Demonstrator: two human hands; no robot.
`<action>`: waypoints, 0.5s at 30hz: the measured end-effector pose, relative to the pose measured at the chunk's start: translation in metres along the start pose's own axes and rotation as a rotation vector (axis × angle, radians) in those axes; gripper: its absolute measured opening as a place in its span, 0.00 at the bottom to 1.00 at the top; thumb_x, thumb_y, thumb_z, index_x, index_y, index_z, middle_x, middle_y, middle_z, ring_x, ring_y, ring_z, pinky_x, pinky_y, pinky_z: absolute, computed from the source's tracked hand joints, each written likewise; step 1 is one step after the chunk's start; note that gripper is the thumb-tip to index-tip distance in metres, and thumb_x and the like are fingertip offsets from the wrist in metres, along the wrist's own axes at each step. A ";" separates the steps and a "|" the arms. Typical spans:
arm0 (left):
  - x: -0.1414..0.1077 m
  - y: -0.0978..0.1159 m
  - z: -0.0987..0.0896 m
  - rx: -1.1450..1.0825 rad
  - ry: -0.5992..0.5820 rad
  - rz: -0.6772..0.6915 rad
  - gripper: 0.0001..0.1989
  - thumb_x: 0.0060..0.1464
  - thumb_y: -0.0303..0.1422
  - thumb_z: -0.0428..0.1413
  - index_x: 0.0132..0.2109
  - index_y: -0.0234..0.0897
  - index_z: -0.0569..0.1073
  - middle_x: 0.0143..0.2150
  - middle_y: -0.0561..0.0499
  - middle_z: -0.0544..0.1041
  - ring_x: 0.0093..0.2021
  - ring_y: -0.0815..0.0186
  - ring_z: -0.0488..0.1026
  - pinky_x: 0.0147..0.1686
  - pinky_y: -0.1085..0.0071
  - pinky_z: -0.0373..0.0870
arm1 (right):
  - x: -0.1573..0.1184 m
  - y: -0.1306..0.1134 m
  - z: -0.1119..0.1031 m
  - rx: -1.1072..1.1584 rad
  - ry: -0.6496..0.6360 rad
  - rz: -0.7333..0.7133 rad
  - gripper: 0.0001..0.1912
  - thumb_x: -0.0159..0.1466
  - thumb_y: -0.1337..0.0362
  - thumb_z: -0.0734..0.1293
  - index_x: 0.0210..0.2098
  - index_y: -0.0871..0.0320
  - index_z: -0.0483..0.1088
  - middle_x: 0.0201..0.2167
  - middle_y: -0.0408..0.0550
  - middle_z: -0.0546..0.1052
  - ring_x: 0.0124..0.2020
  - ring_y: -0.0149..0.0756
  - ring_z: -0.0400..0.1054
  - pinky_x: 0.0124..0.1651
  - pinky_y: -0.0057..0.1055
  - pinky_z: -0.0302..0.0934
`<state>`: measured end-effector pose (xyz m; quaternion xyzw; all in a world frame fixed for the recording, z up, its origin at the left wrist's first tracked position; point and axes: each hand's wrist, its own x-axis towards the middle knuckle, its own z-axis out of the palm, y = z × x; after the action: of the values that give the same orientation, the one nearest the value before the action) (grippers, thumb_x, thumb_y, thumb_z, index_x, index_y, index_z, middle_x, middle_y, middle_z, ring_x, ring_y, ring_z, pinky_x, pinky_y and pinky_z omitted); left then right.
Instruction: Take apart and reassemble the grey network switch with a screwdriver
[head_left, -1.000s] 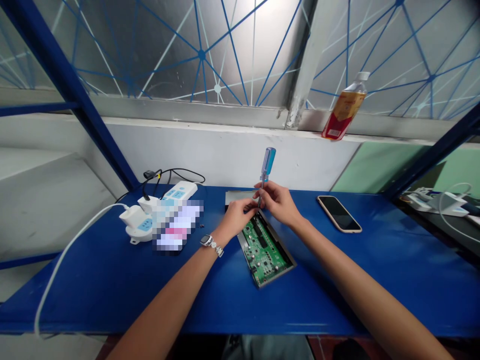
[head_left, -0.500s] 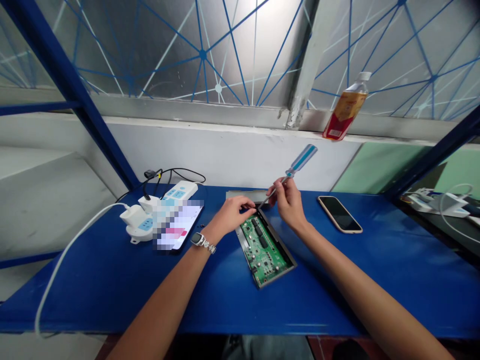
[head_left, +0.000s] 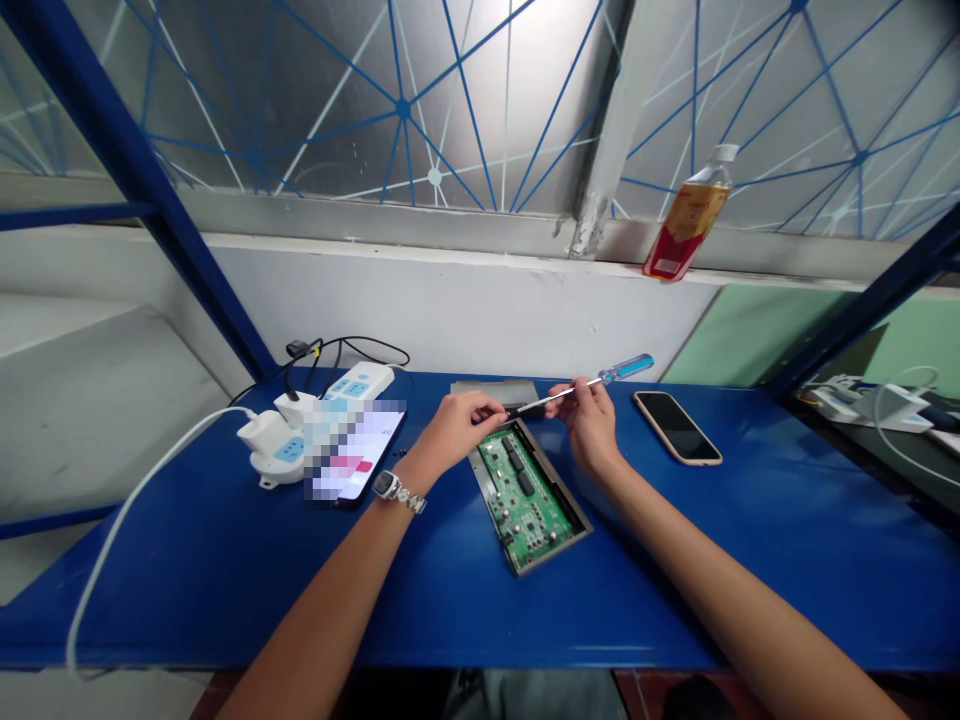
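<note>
A screwdriver (head_left: 626,368) with a clear blue handle lies nearly level, its handle pointing right. My right hand (head_left: 589,415) pinches its metal shaft near the handle. The tip reaches the fingertips of my left hand (head_left: 469,425), whose thumb and fingers are pressed together above the far end of an open metal case (head_left: 553,555). Whatever sits between those left fingertips is too small to make out. Inside the case lies a green circuit board (head_left: 529,500) with black parts. Behind it rests a grey metal plate (head_left: 495,388), partly hidden by the hands.
On the left of the blue table (head_left: 450,610) are a white power strip (head_left: 281,450) with cables and a lit phone (head_left: 360,455). A dark phone (head_left: 679,428) lies at the right. A bottle (head_left: 688,222) stands on the ledge behind.
The screwdriver has tipped from steep to nearly level, its handle lower and further right. My right hand has shifted slightly right and down. My left fingertips have moved slightly left.
</note>
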<state>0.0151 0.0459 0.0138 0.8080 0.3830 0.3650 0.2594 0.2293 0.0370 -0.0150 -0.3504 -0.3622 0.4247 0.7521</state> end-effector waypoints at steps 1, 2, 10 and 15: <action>-0.001 0.000 0.000 -0.008 0.004 0.000 0.05 0.61 0.31 0.60 0.38 0.36 0.81 0.36 0.49 0.82 0.36 0.66 0.77 0.39 0.68 0.72 | -0.001 0.000 0.001 0.005 0.006 0.008 0.23 0.59 0.44 0.74 0.35 0.53 0.62 0.26 0.41 0.80 0.21 0.32 0.73 0.24 0.27 0.69; -0.002 0.000 -0.001 -0.019 0.006 0.001 0.05 0.61 0.31 0.60 0.38 0.36 0.81 0.36 0.49 0.82 0.36 0.66 0.77 0.39 0.68 0.72 | -0.002 0.001 0.001 0.009 0.010 0.018 0.23 0.59 0.45 0.74 0.35 0.53 0.63 0.26 0.41 0.80 0.21 0.31 0.73 0.24 0.27 0.69; -0.004 0.003 -0.001 -0.073 -0.019 0.001 0.03 0.59 0.31 0.62 0.38 0.35 0.80 0.37 0.48 0.82 0.37 0.65 0.78 0.40 0.67 0.73 | -0.003 0.002 0.002 0.034 0.024 0.069 0.20 0.59 0.49 0.75 0.34 0.54 0.64 0.25 0.43 0.80 0.21 0.32 0.73 0.24 0.27 0.70; -0.005 0.008 -0.004 -0.088 -0.053 0.000 0.04 0.60 0.31 0.61 0.38 0.36 0.80 0.38 0.48 0.82 0.37 0.65 0.78 0.41 0.67 0.74 | -0.004 0.002 0.001 0.024 0.021 0.079 0.20 0.59 0.50 0.75 0.34 0.54 0.64 0.25 0.42 0.80 0.20 0.32 0.73 0.23 0.28 0.69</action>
<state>0.0131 0.0377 0.0199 0.8052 0.3595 0.3601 0.3045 0.2264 0.0345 -0.0174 -0.3597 -0.3352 0.4545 0.7427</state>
